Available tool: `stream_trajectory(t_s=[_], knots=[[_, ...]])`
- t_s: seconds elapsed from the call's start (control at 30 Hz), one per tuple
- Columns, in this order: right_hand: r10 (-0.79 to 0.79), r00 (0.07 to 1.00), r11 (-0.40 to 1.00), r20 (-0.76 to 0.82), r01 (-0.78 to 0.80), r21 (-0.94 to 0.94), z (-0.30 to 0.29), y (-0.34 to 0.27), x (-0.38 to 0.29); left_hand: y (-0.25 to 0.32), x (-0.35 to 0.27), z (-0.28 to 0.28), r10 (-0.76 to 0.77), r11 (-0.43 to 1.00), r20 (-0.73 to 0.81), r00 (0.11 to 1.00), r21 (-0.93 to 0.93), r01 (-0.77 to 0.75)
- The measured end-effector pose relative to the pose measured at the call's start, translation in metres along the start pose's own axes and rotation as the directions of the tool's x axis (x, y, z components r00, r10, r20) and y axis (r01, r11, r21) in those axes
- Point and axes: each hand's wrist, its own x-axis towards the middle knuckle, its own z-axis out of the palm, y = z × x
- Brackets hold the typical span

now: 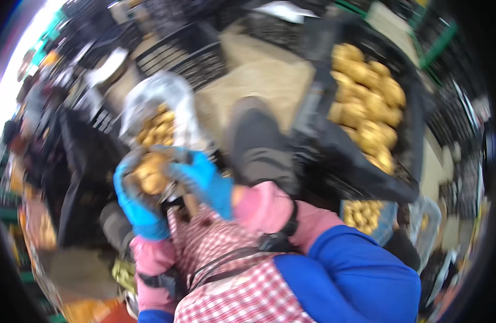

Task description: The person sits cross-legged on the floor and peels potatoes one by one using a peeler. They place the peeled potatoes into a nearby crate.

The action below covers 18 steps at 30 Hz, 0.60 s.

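My left hand (138,202), in a blue glove with a grey palm, cups yellow potatoes (151,173) from the left. My right hand (205,175), gloved alike, is against their right side. Blur hides how many potatoes there are and where the right fingertips end. Just beyond my hands, a clear plastic bag (159,89) stands with its mouth wide, holding several smaller potatoes (157,127). To the right is a black crate (413,101) with a dark lining (353,175), heaped with large potatoes (365,97).
My dark boot (256,125) stands on brown sheeting (268,76) between bag and crate. A black slatted crate (199,60) lies ahead. Dark sheeting (86,169) hangs at the left. By my right elbow, a blue container (389,226) holds small potatoes (363,216). People (38,109) are blurred at far left.
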Motion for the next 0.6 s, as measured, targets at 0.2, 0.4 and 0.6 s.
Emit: stream_trajectory(t_s=[0.2,0.4,0.6], knots=[[-0.424,0.836,0.818,-0.347,0.518,0.249,-0.027,-0.048,-0.024,0.049,0.020,0.127,0.446,0.883,0.356,0.821,-0.021,-0.469],[-0.293,0.863,0.956,-0.412,0.263,-0.129,-0.042,-0.037,-0.038,0.068,0.052,0.283,0.428,0.663,0.870,0.246,-0.117,-0.739],[-0.189,0.923,0.980,-0.334,0.155,-0.126,-0.045,-0.038,-0.029,0.022,0.173,0.171,0.263,0.748,0.647,0.716,0.332,-0.575]])
